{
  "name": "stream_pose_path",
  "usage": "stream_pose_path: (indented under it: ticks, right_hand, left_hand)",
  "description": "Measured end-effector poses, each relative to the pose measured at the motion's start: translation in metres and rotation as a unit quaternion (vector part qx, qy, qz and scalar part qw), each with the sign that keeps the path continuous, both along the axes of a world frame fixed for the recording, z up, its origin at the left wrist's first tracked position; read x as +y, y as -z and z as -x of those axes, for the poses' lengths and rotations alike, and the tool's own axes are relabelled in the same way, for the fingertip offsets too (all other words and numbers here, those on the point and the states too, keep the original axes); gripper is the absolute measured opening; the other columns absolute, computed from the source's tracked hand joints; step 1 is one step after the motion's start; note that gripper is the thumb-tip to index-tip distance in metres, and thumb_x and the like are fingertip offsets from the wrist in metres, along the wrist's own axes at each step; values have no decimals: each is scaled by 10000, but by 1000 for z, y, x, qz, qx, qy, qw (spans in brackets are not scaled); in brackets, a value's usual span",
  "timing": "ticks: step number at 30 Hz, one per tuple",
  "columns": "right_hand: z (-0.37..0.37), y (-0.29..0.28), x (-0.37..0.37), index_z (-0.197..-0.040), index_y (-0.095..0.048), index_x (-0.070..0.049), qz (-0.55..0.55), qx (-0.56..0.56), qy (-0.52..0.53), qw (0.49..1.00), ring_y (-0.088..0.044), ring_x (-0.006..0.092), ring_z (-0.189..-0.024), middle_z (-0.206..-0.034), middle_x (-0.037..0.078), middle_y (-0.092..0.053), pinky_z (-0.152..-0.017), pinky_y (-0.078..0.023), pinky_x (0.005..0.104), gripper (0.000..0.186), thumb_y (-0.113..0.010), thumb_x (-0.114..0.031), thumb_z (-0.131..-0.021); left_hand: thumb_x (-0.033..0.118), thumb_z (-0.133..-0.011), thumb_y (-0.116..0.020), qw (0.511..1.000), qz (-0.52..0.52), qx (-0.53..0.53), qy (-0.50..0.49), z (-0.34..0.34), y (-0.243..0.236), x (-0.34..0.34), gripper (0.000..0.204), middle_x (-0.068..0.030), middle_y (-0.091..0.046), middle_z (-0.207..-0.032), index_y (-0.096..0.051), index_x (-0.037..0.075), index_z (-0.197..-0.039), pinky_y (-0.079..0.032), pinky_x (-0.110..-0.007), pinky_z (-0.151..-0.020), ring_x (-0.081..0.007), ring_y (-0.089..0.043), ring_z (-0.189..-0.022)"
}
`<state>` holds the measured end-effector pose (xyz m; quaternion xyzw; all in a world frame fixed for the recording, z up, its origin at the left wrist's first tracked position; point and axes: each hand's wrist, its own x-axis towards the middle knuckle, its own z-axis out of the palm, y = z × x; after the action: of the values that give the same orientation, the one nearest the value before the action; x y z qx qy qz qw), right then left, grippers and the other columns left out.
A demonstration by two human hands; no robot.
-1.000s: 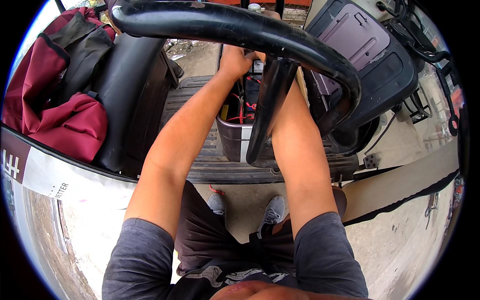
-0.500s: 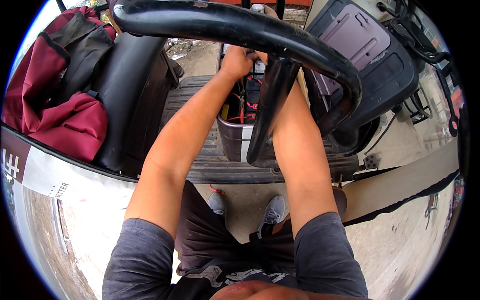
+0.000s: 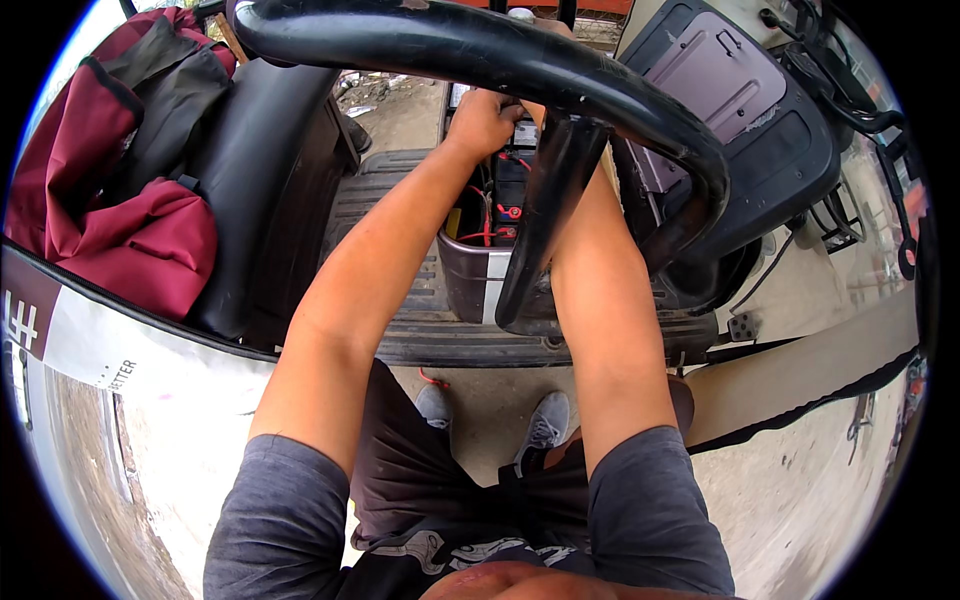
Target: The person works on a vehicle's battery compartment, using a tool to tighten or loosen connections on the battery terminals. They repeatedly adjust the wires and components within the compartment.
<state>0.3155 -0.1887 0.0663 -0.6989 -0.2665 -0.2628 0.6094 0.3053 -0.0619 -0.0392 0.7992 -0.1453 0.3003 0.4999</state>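
My left hand [image 3: 484, 122] is closed at the far end of a dark battery compartment [image 3: 465, 270], its fingertips curled and pressed together. What they hold, if anything, is too small to make out. My right forearm [image 3: 602, 262] reaches in behind a black upright post [image 3: 548, 225]. Most of my right hand [image 3: 536, 114] is hidden by the black tube, and only a sliver of skin shows beside my left fingertips. Below the hands sits a black battery [image 3: 509, 185] with red wires [image 3: 487, 212] and terminals.
A thick black curved tube [image 3: 480, 45] crosses above my hands. To the left are a black padded seat [image 3: 262, 190] and maroon cloth [image 3: 150, 240]. A grey-and-black panel [image 3: 725, 110] leans at right. Ribbed floor matting [image 3: 400, 345] surrounds the compartment; a pedal [image 3: 741, 326] lies right.
My left hand has shifted very slightly right, its fingers still closed. The view has also moved a little; otherwise the arms keep nearly the same pose.
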Motion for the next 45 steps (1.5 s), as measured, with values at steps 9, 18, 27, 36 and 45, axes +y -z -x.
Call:
stream_pose_path:
  ticks: [9,18,27,36,45]
  right_hand:
    - [-30,4,-14,-1253,-646,-22,85,-134,-4,987,-712,307,-1053,-1094,179,-737,-951,-516,382,612,-847,-362,-785]
    - [-28,3,-20,-1317,-616,-20,82,-137,-11,987,-703,230,-1029,-1126,154,-733,-953,-506,370,611,-828,-299,-816]
    - [-37,9,-30,-1169,-670,-58,187,-74,200,959,-694,372,-1064,-1030,189,-743,-945,-505,416,653,-865,-482,-712]
    - [-26,4,-25,-1284,-596,-29,144,-82,131,977,-669,329,-1147,-1154,196,-711,-975,-487,408,732,-852,-454,-746]
    - [-26,0,-15,-1241,-602,-29,170,-312,111,928,-672,339,-1053,-1034,180,-702,-929,-495,427,622,-825,-372,-772]
  left_hand:
    - [140,-839,-702,999,-10,4,-32,39,-33,-21,209,-235,-709,-971,-755,37,-1013,-520,-470,-884,-419,-674,-979]
    - [135,-847,-693,989,-107,-48,-85,76,-60,-29,219,-243,-701,-976,-738,28,-1033,-515,-484,-879,-439,-661,-980]
    - [133,-852,-690,987,-114,-83,-82,65,-56,-33,228,-252,-699,-961,-736,42,-1056,-518,-493,-882,-446,-660,-973]
    - [120,-849,-685,983,-136,-84,-86,48,-46,-29,209,-244,-701,-934,-730,31,-1033,-515,-499,-864,-436,-668,-949]
    - [122,-844,-675,980,-150,-87,-99,49,-45,-19,196,-250,-697,-925,-730,34,-1010,-516,-505,-854,-444,-669,-930]
